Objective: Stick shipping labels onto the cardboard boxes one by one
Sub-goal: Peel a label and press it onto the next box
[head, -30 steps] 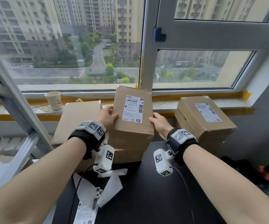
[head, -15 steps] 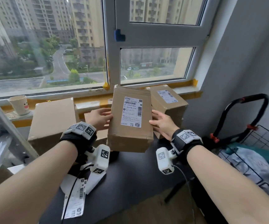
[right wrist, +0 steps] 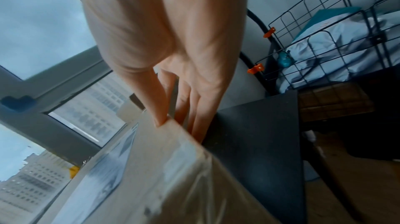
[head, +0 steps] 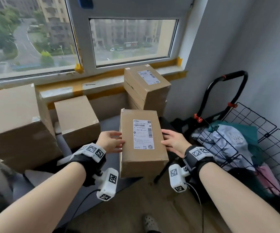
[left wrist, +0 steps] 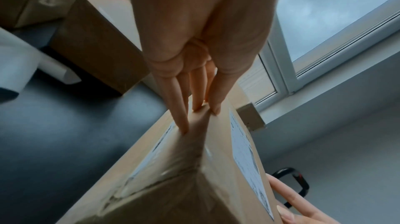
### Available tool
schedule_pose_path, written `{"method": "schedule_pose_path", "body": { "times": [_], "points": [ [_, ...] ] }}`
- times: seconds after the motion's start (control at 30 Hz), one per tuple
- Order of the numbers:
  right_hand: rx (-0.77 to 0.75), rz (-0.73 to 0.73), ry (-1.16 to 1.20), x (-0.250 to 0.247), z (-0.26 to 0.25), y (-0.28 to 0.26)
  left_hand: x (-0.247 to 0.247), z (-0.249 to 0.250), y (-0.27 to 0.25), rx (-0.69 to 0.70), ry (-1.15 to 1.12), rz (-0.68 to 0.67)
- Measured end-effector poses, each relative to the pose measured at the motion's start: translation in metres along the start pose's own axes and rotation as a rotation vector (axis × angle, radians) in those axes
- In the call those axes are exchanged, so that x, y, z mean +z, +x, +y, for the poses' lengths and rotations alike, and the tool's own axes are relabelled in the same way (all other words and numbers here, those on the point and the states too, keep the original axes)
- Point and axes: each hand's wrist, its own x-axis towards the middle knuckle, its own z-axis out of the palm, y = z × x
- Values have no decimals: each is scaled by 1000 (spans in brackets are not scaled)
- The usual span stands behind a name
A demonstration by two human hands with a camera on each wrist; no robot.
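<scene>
**A:** Where's the box (head: 141,142) now?

**B:** Up in the air between both hands, off the right end of the dark table (head: 109,125), its label (head: 143,134) facing up. The left hand (head: 111,141) presses its left side, the right hand (head: 173,142) its right side. In the wrist views the fingers (left wrist: 181,108) lie nearly straight along the cardboard, each thumb hooked over the top edge. So it is a squeeze between flat hands, not a wrap-around grip.

**A:** That one's labelled, then. What's the step?

**B:** My guess is putting it aside with the finished ones. A labelled box (head: 147,89) sits on a stack at the far right by the sill, and a wire cart (head: 260,132) stands further right. I cannot tell which is the target.

**A:** How to do it well?

**B:** Keep the inward pressure even, since only friction holds it. Keep the box level and the label upward so it stays readable. Lower it square onto whatever takes it, and let the base land before easing the hands off. On the stack, line up the edges so it cannot tip toward the cart handle (head: 226,78).

**A:** And after?

**B:** Two plain boxes (head: 76,118) wait on the left; the larger one (head: 13,118) shows no label either.
</scene>
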Motion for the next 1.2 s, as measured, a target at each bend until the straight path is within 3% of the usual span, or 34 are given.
{"method": "schedule_pose_path", "body": {
  "times": [0.33,0.57,0.87,1.07,1.2],
  "points": [
    [159,-62,-138,-88,8,67,90,-26,66,-172,-180,-15],
    [164,-60,-205,-136,-2,127,150,-19,101,-182,-288,66],
    [96,-35,-307,-161,-7,171,177,-22,130,-143,-284,143],
    [23,-39,-544,-160,-11,173,181,-24,127,-23,19,150],
    [-109,-24,-928,-147,-24,156,172,-15,117,22,387,192]
  ]
}}
